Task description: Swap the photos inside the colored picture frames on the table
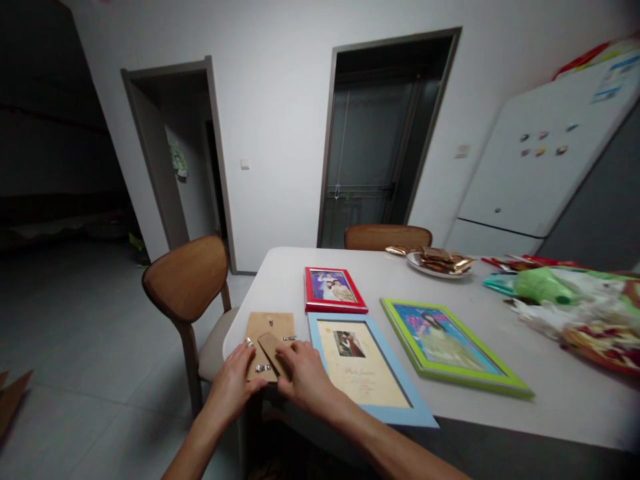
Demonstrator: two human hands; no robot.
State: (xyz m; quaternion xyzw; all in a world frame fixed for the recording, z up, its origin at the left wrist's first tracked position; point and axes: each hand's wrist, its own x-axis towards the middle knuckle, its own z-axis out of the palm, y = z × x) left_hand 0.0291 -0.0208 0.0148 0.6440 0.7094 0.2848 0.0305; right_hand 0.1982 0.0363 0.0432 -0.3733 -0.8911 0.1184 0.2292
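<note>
A brown picture-frame backing board (283,322) lies at the near left corner of the table, with several small metal clips (263,368) on it. A brown stand leg (270,344) lies slanted across its middle. My left hand (234,375) grips the board's left edge, fingertips by a clip and thumb at the near edge. My right hand (307,377) has its fingers and thumb closed on the right side of the stand leg. Just to the right, a light blue picture frame (377,353) lies flat, holding a small photo and printed text. Whatever is under the board is hidden.
Farther back lie a red picture frame (334,309) and, to the right, a green one (450,373). A plate (435,272) of wrapped snacks and plastic bags (545,287) stand on the white table (290,260). Wooden chairs (185,280) flank it.
</note>
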